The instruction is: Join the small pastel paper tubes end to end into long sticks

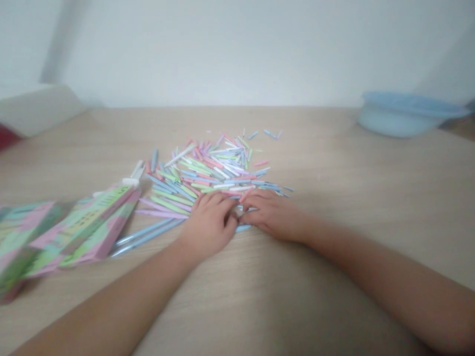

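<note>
A heap of thin pastel sticks [222, 168], blue, green, pink, purple and white, lies spread on the table. At its near edge my left hand [211, 220] rests palm down with fingers bent over the sticks. Two long blue sticks with clear ends [144, 235] run out to the left from beneath it. My right hand [272, 212] faces it from the right, fingers curled in and thumb close to the left hand. A pink stick [247, 195] shows by its fingertips, and a blue piece [243, 228] lies below between both hands. Fingers and blur hide what each hand holds.
Pastel printed boxes [85, 225] lie overlapping at the left, with a white plastic piece [134, 178] behind them. A pale box-like object [40, 109] stands at the far left. A light blue basin [404, 116] sits at the back right, near the wall [237, 54].
</note>
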Demonstrator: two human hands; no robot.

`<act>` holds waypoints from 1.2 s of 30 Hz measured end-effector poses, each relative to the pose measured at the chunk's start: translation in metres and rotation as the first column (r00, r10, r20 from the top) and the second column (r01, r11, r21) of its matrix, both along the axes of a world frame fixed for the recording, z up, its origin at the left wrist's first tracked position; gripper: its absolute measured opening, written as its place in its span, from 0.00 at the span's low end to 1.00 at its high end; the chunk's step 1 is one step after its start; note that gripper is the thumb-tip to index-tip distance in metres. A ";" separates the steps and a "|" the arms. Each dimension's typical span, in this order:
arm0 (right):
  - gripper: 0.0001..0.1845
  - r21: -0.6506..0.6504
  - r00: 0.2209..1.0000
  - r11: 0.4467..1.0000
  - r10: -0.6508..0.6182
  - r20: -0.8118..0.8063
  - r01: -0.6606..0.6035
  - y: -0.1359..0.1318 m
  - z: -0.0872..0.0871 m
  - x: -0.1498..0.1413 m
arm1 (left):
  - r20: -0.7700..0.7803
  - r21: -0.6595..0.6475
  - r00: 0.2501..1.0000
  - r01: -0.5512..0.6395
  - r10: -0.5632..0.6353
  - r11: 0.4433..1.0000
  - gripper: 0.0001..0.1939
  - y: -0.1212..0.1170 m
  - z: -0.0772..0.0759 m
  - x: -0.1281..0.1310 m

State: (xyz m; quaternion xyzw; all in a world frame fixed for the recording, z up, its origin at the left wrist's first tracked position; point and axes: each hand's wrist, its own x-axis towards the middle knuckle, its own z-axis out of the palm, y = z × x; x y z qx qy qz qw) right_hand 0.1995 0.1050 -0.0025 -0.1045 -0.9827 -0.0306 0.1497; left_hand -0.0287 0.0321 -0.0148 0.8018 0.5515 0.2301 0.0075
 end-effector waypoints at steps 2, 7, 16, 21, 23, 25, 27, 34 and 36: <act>0.13 0.006 1.000 1.000 0.013 0.007 -0.013 0.000 0.002 -0.001 | 0.004 -0.008 1.000 0.005 -0.005 1.000 0.11 0.000 0.001 0.000; 0.10 -0.026 0.998 0.999 0.041 0.042 -0.040 0.000 0.002 -0.003 | 0.017 -0.010 1.000 0.014 -0.014 1.000 0.22 -0.001 0.001 0.000; 0.12 -0.232 0.987 0.965 -0.140 -0.079 0.118 0.005 -0.010 0.000 | 0.101 -0.038 0.995 0.023 -0.019 0.999 0.06 0.004 0.002 -0.001; 0.10 -0.334 0.981 0.933 -0.171 -0.091 0.132 0.006 -0.007 0.000 | 0.141 -0.050 0.990 -0.013 0.020 0.999 0.08 0.009 0.001 -0.002; 0.10 -0.353 0.980 0.927 -0.173 -0.094 0.130 0.006 -0.007 -0.002 | 0.148 -0.053 0.988 -0.028 0.035 0.998 0.09 0.010 0.000 -0.002; 0.10 -0.367 0.982 0.922 -0.167 -0.091 0.122 0.007 -0.007 -0.003 | 0.148 -0.059 0.988 -0.037 0.046 0.998 0.10 0.011 -0.001 -0.001; 0.09 -0.379 0.983 0.918 -0.160 -0.089 0.115 0.007 -0.007 -0.004 | 0.147 -0.062 0.988 -0.048 0.057 0.997 0.09 0.013 -0.001 0.000; 0.08 -0.419 0.984 0.903 -0.146 -0.104 0.090 0.006 -0.007 -0.007 | 0.129 -0.062 0.987 -0.084 0.091 0.995 0.10 0.015 -0.002 0.003; 0.08 -0.428 0.981 0.899 -0.158 -0.114 0.095 0.006 -0.007 -0.007 | 0.124 -0.053 0.988 -0.083 0.089 0.995 0.11 0.015 -0.002 0.004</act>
